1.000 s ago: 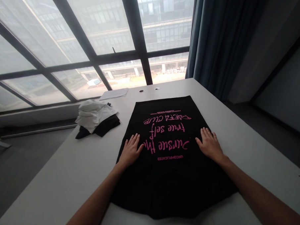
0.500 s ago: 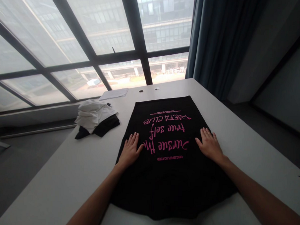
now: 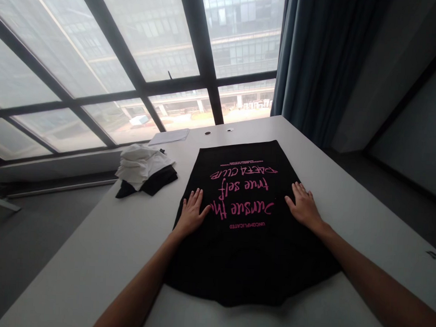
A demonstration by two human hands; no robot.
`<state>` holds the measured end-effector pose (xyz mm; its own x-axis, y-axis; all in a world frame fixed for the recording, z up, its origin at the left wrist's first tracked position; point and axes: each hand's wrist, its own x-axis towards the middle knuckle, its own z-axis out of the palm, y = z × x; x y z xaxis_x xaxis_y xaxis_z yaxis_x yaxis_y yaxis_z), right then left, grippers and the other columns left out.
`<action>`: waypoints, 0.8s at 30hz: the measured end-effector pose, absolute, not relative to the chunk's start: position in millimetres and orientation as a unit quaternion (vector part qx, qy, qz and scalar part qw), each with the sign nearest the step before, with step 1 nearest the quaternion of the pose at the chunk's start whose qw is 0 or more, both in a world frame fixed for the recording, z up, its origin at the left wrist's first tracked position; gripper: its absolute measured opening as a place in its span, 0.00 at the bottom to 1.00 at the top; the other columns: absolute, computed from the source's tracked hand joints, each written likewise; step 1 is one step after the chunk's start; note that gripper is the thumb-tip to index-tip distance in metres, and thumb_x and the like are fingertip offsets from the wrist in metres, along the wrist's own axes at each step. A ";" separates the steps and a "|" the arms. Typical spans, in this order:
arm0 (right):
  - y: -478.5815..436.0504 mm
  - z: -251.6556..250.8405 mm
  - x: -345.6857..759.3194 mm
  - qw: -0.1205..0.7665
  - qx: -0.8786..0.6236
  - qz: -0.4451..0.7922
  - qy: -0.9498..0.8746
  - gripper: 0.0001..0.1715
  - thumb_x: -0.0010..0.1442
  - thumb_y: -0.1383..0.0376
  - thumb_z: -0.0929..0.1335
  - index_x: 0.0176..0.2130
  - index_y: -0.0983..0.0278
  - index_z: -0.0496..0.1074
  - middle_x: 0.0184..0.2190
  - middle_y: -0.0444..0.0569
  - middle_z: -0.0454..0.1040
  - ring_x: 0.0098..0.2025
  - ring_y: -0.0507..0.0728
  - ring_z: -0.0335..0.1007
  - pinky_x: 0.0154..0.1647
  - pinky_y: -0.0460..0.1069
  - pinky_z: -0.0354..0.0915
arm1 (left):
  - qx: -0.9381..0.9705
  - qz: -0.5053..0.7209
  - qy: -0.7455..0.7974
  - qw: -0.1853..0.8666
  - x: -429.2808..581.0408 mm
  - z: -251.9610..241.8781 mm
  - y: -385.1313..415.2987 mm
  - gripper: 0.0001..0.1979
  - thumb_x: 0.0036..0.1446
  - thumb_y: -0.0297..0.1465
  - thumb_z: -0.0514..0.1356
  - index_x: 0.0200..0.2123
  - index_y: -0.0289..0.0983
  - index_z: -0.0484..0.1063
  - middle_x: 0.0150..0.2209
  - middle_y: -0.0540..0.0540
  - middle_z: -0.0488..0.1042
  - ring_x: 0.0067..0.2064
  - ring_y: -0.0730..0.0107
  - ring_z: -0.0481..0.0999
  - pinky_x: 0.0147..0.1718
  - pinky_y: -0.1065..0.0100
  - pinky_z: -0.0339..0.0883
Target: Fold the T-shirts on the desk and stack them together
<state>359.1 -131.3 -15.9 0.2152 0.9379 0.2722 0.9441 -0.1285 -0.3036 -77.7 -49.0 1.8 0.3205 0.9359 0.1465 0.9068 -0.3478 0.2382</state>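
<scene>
Black cotton T-shirt with pink lettering (image 3: pixel 247 222) lay flat mid white table (image 3: pixel 102 255). Left hand (image 3: pixel 192 215) and right hand (image 3: pixel 305 206) rested on it, palms down, fingers spread, apparently pinning the cloth smooth. Crumpled white-and-black clothes pile (image 3: pixel 143 167) sat apart, leftward.

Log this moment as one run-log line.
left hand: flat on black shirt, left side | right hand: flat on black shirt, right side | black shirt: spread on white table | clothes pile: far left
</scene>
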 end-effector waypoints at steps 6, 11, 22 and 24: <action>-167.0 13.0 353.7 0.262 -0.671 -0.002 -0.693 0.34 0.71 0.56 0.57 0.70 0.68 0.56 0.72 0.58 0.53 0.74 0.64 0.44 0.72 0.65 0.46 | 0.877 0.136 0.451 0.088 -85.0 43.2 -87.7 0.32 0.71 0.43 0.50 0.74 0.45 0.46 0.74 0.43 0.46 0.75 0.53 0.41 0.69 0.42 0.39; -224.9 2.9 338.5 0.203 -0.606 0.005 -0.770 0.34 0.72 0.56 0.58 0.72 0.60 0.53 0.73 0.53 0.50 0.74 0.63 0.42 0.72 0.66 0.46 | 0.908 0.083 0.400 0.092 -94.2 43.8 -141.8 0.32 0.71 0.41 0.52 0.74 0.50 0.44 0.74 0.46 0.48 0.74 0.53 0.44 0.69 0.43 0.43; -258.9 14.7 330.6 0.223 -0.544 0.037 -0.808 0.29 0.71 0.57 0.61 0.68 0.61 0.62 0.71 0.53 0.56 0.74 0.63 0.45 0.72 0.66 0.49 | 0.923 0.109 0.354 0.102 -106.1 44.5 -180.5 0.30 0.69 0.38 0.57 0.71 0.48 0.54 0.72 0.45 0.54 0.73 0.54 0.49 0.69 0.44 0.49; -270.3 15.8 333.8 0.225 -0.518 0.054 -0.823 0.27 0.71 0.58 0.63 0.66 0.59 0.66 0.70 0.53 0.59 0.73 0.64 0.48 0.71 0.66 0.51 | 0.934 0.106 0.321 0.120 -112.9 48.2 -190.9 0.29 0.67 0.37 0.61 0.69 0.49 0.59 0.71 0.45 0.58 0.72 0.54 0.52 0.68 0.45 0.52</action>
